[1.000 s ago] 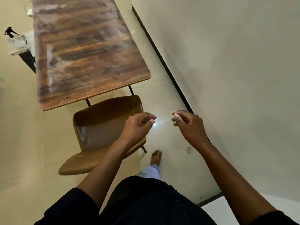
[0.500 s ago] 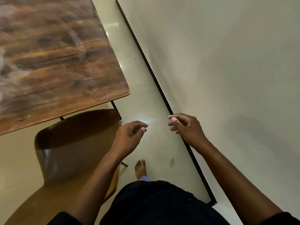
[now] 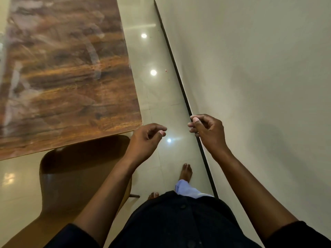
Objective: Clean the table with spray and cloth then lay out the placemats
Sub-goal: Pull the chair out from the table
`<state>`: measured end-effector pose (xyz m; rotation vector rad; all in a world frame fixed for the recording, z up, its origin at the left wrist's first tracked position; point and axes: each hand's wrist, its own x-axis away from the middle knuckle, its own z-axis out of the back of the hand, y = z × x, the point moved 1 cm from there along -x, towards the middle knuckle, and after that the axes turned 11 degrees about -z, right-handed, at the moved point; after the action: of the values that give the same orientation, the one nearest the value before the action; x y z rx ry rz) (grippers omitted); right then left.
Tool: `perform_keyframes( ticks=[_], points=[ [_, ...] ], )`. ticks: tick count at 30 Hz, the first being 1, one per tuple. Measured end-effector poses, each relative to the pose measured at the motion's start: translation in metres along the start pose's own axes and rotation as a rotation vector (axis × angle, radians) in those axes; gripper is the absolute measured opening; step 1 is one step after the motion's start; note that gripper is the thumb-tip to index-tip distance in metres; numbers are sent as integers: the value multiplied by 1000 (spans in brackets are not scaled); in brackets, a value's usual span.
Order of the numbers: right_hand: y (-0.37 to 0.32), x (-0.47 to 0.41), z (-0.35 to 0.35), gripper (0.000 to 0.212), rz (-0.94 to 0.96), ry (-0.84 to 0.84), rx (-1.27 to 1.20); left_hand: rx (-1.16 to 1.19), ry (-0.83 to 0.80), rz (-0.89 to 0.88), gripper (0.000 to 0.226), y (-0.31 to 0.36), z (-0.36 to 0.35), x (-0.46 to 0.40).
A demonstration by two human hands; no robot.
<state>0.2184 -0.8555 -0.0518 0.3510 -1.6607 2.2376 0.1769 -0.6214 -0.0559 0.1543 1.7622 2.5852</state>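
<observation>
The wooden table [image 3: 71, 72] fills the upper left, its glossy top streaked with pale smears. My left hand [image 3: 146, 140] hovers just off the table's near right corner, fingers loosely curled, holding nothing. My right hand [image 3: 207, 130] hangs level with it further right, over the floor by the wall, fingers also loosely curled and empty. No spray bottle, cloth or placemat is in view.
A brown chair [image 3: 71, 176] stands tucked at the table's near edge, under my left forearm. A pale wall [image 3: 259, 77] with a dark skirting line [image 3: 180, 83] runs along the right. A strip of glossy tiled floor [image 3: 157, 97] lies between table and wall, with my bare feet on it.
I have walked forward along the gap between table and wall; the table and chair have come closer. Both hands stay raised, loosely curled and empty.
</observation>
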Motion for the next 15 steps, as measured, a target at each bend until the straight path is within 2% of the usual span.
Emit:
perform_keyframes(
  ticks=[8,15],
  points=[
    [-59,-124,23,16,45,-207,76,36,180,26,22,37,-14,-101],
    [-108,-218,8,17,64,-313,118,113,300,54,27,27,-6,-193]
  ],
)
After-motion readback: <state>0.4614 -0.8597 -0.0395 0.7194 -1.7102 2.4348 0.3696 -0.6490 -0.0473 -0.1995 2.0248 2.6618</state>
